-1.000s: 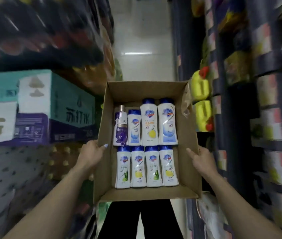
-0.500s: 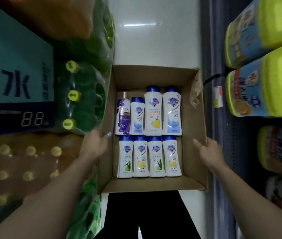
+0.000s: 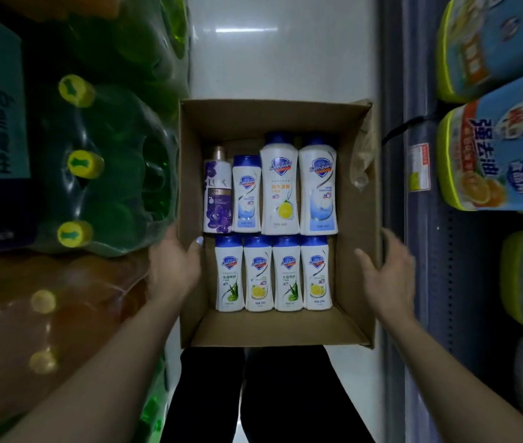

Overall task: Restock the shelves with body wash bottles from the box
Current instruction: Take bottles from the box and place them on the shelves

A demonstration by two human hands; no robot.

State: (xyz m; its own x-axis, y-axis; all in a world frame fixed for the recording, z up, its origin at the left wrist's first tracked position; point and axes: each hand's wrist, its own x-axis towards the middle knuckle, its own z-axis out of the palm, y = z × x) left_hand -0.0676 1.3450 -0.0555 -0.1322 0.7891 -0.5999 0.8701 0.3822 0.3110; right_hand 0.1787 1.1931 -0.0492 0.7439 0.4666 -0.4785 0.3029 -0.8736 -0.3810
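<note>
Head view: box [image 3: 354, 327] holds eight white-and-purple bottles [image 3: 279, 183].

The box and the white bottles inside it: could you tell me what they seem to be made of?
The box looks like plain brown corrugated cardboard with a matte finish: folded flaps, creased walls and raw edges. The white bottles seem to be opaque plastic with a slight sheen, blue plastic caps and printed labels. The purple bottle also appears to be plastic, with a metallic-looking cap, though that finish is hard to confirm.
</note>
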